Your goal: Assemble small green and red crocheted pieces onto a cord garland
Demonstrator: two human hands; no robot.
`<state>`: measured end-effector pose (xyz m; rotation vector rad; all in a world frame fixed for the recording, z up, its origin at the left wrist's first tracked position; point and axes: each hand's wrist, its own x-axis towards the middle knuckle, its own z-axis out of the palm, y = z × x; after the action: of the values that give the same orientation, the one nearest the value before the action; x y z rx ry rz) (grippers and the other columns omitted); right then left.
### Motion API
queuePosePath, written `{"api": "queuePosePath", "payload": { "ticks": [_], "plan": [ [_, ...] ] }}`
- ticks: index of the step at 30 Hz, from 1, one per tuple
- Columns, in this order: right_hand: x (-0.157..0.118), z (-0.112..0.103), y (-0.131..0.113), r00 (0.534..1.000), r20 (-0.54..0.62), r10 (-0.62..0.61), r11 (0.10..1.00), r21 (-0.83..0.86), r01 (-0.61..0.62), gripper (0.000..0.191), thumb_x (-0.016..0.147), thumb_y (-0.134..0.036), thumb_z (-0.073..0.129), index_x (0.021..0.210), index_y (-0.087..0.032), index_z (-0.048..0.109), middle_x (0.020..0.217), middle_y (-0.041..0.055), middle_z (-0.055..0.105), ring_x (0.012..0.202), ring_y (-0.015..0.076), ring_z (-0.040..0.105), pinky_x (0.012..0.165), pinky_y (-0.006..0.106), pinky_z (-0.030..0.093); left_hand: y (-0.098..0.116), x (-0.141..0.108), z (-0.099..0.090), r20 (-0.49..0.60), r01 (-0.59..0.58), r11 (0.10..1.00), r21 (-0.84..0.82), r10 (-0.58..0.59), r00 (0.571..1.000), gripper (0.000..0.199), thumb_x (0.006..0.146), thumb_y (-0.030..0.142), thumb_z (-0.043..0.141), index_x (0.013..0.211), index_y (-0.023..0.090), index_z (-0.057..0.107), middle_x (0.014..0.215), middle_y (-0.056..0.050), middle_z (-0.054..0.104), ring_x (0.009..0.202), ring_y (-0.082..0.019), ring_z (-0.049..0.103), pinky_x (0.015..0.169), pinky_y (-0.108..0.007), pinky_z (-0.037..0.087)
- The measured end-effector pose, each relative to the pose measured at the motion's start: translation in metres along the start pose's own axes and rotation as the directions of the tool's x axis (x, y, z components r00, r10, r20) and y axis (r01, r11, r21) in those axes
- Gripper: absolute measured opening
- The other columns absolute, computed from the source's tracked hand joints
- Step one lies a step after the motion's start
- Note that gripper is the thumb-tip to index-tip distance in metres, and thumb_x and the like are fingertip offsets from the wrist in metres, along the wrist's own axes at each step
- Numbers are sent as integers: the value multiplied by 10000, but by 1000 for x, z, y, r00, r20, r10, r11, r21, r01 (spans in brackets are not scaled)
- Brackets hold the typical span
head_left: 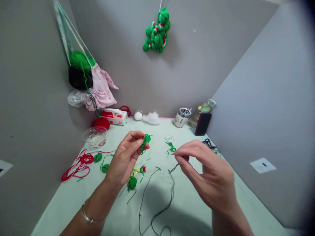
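My left hand (126, 154) pinches a small green crochet piece (145, 141) with a bit of red on it, held above the table. My right hand (204, 170) is closed on a thin needle (169, 154) whose tip points left toward that piece, with a gap between them. Dark thread (172, 190) hangs below my right fingers and runs in loops across the tabletop. Under my left hand lie a green crocheted ball (132, 183) and a small red and green piece (143, 168). Small green scraps (171, 147) lie just beyond the needle.
Red yarn (85, 160), green balls (97, 157) and a clear tub (95, 139) are at left. Along the back stand a tissue pack (114, 116), white stuffing (151, 118), a tin (182, 118) and a phone (203, 124). Scissors (208, 143) lie at right.
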<state>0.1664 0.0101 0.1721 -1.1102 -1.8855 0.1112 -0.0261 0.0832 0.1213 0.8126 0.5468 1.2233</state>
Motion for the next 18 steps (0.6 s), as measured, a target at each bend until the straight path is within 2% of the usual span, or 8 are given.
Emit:
{"api": "queuePosePath", "payload": {
  "ticks": [2, 4, 10, 18],
  "plan": [
    [7, 9, -5, 999, -49, 5, 1000, 18, -4, 145, 906, -91, 605, 949, -227, 636, 856, 23, 605, 782, 150, 578, 668, 292, 469, 1, -1, 2, -34, 11, 1000, -19, -12, 999, 119, 846, 218, 706, 956, 205, 664, 935, 12, 613, 837, -88, 614, 841, -191, 501],
    [10, 18, -5, 999, -33, 10, 999, 32, -8, 144, 913, -98, 600, 951, -230, 641, 845, 23, 596, 771, 150, 571, 651, 291, 468, 2, -2, 4, -61, 26, 999, -37, -28, 998, 146, 834, 231, 725, 962, 214, 656, 927, 8, 620, 852, -99, 602, 864, -210, 492],
    [5, 40, 8, 999, 23, -28, 999, 28, 27, 291, 917, -39, 556, 1136, -217, 630, 805, 17, 537, 715, 136, 509, 586, 273, 409, 0, 0, 5, -83, 2, 1000, 6, -2, 997, 139, 801, 225, 751, 901, 203, 656, 905, 1, 608, 827, -112, 561, 818, -226, 475],
    [7, 45, 14, 995, 50, -84, 993, -81, 88, 250, 915, -21, 540, 1104, -166, 617, 800, 27, 519, 723, 147, 476, 615, 288, 405, -6, 1, 6, -89, -1, 997, 71, 7, 996, 143, 802, 250, 747, 885, 202, 641, 884, 1, 624, 790, -119, 544, 798, -251, 454]
  ]
}}
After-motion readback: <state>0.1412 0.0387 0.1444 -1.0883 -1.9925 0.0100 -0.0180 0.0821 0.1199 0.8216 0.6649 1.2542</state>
